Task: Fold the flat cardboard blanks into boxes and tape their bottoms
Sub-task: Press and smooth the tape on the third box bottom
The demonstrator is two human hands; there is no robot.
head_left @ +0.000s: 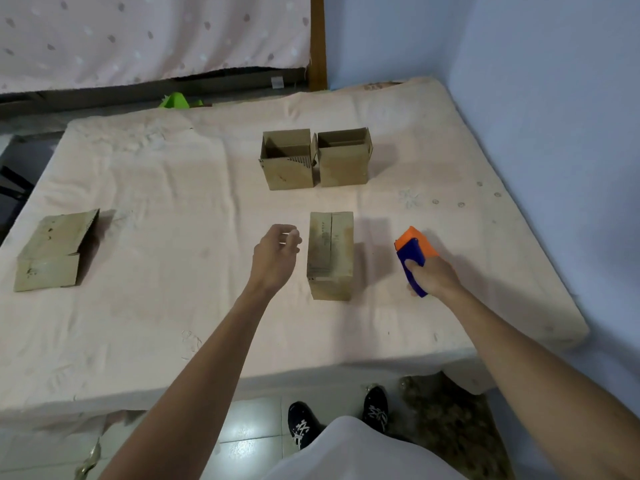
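Observation:
A folded cardboard box (330, 254) stands bottom-up in the middle of the mattress (173, 323), its flaps closed with a seam along the top. My left hand (277, 252) hovers just left of it, fingers loosely curled, holding nothing. My right hand (431, 275) grips a blue and orange tape dispenser (414, 254) to the right of the box, low over the mattress. Two finished boxes (289, 169) (343, 161) stand open side up further back. A flat cardboard blank (52, 252) lies at the far left.
The mattress has a pink cover and ends at a blue wall (554, 98) on the right. A green object (176, 101) lies behind its far edge. My shoes (304, 424) stand on the tiled floor at the near edge.

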